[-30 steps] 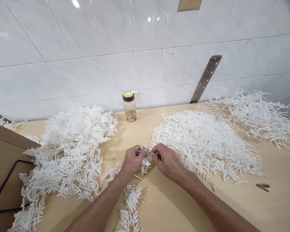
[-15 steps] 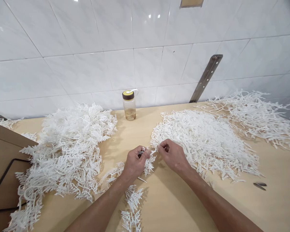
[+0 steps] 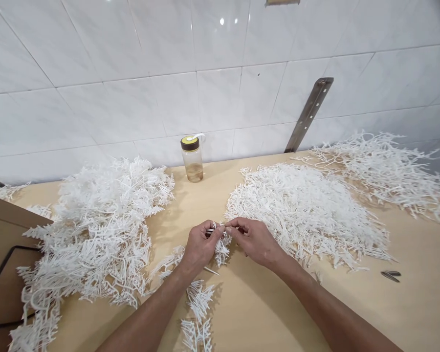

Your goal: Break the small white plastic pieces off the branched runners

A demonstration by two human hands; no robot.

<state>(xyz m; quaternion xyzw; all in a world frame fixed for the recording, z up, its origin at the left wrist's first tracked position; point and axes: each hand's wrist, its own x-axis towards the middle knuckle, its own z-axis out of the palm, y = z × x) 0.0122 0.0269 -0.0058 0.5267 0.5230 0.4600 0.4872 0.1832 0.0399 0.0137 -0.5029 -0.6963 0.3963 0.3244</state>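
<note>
1. hidden/cut off: upper end of the white, branching, plastic-looking sprig (image 3: 222,253) covered by fingertips; brown, flat-sided box (image 3: 11,215) cut off at left edge; white, tangled left pile (image 3: 102,234) partly behind it.
2. left hand (image 3: 201,244): thumb and index pinched on the sprig, other fingers curled, mostly hidden.
3. right hand (image 3: 256,240): thumb and index drawn together, tips by left thumb tip; too small to tell if they hold a strand.
4. sprig position: top at the pinch, rest hangs below, between hands, above the pale, wood-toned table (image 3: 256,308). can't tell if its lower end touches.
5. sprig look: matte white, thin crowded prongs; single strands hard to separate.
</note>
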